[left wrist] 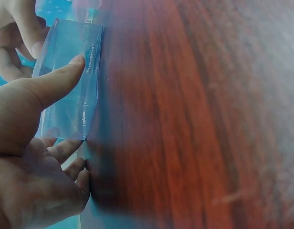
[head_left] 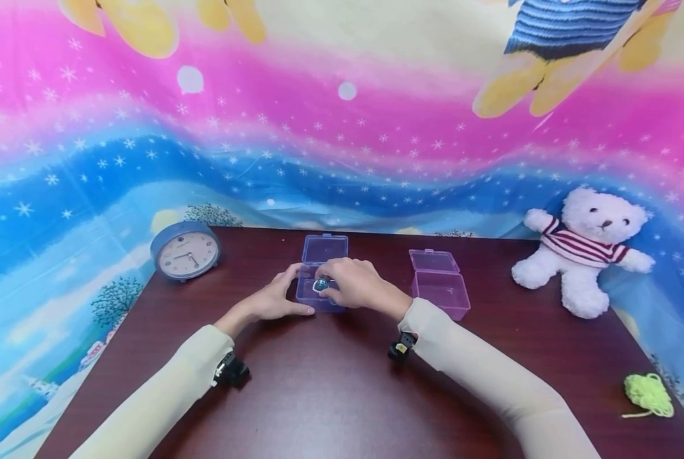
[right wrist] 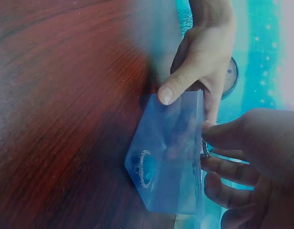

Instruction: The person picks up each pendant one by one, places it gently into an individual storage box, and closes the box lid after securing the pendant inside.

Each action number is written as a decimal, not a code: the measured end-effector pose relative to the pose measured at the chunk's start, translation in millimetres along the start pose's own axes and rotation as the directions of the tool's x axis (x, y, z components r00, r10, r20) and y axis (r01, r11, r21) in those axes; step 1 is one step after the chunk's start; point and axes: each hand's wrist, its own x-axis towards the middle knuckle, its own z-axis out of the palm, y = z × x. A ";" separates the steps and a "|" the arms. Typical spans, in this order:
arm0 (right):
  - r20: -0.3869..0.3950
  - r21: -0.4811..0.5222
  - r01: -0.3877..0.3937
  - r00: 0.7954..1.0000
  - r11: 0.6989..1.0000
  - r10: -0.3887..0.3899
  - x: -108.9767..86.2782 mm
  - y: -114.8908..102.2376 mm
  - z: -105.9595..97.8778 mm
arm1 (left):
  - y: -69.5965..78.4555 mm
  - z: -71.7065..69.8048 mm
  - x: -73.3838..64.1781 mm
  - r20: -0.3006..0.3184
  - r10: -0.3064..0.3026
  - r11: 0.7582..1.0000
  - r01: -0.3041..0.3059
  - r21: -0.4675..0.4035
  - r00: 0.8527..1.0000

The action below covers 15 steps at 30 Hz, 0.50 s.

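A clear bluish-purple plastic box (head_left: 329, 307) stands on the table with its hinged lid (head_left: 326, 249) raised at the back. My left hand (head_left: 269, 299) holds its left end, thumb against the front wall and fingers round the side. Over the opening, my right hand (head_left: 357, 284) pinches a small piece of jewellery (head_left: 321, 284) with a teal stone and a silvery beaded edge. In the right wrist view this piece (right wrist: 206, 149) is partly hidden by the fingertips. A similar silver-and-teal shape (right wrist: 144, 169) shows through the box wall; whether it is another piece or a reflection, I cannot tell.
A pink plastic box (head_left: 442, 294) with its lid up stands to the right. At the back left is a blue round clock (head_left: 187, 252). A white teddy bear (head_left: 588, 252) sits at the right edge, with green yarn (head_left: 648, 394) nearer the front. A printed cloth (head_left: 319, 140) hangs behind.
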 end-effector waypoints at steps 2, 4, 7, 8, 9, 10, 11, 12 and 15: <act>0.009 0.002 -0.009 1.000 1.000 0.008 4.2 -0.7 1.4 | -0.8 0.0 0.4 -0.003 0.011 1.000 -0.011 -0.001 1.000; 0.024 0.007 -0.014 1.000 1.000 0.014 8.0 -1.1 3.4 | -1.5 0.0 -0.1 -0.005 0.015 1.000 -0.015 -0.009 1.000; 0.039 0.010 -0.018 0.999 1.000 0.018 13.5 -0.4 6.7 | -2.2 0.1 -0.9 0.000 0.014 1.000 -0.014 -0.018 1.000; 0.042 0.008 -0.020 0.999 1.000 0.019 15.0 0.0 7.5 | -2.2 0.0 -0.9 0.002 0.011 1.000 -0.011 -0.018 1.000; 0.043 0.004 -0.021 0.999 1.000 0.020 16.3 0.4 8.1 | -1.9 0.0 -0.7 0.003 0.008 1.000 -0.008 -0.019 1.000; 0.042 0.001 -0.021 0.999 1.000 0.021 17.6 0.8 8.8 | -2.1 -0.1 -0.1 0.004 0.009 1.000 -0.009 -0.014 1.000; 0.041 -0.002 -0.022 0.999 1.000 0.022 18.6 1.3 9.2 | -2.1 -0.1 0.4 0.005 0.011 1.000 -0.011 -0.010 1.000; 0.041 -0.004 -0.022 0.999 1.000 0.022 19.4 1.6 9.4 | -1.9 -0.2 0.7 0.006 0.011 1.000 -0.011 -0.005 1.000; 0.045 -0.001 -0.021 0.999 1.000 0.021 21.3 2.4 10.2 | -1.3 0.0 1.3 0.007 0.006 1.000 -0.006 0.000 1.000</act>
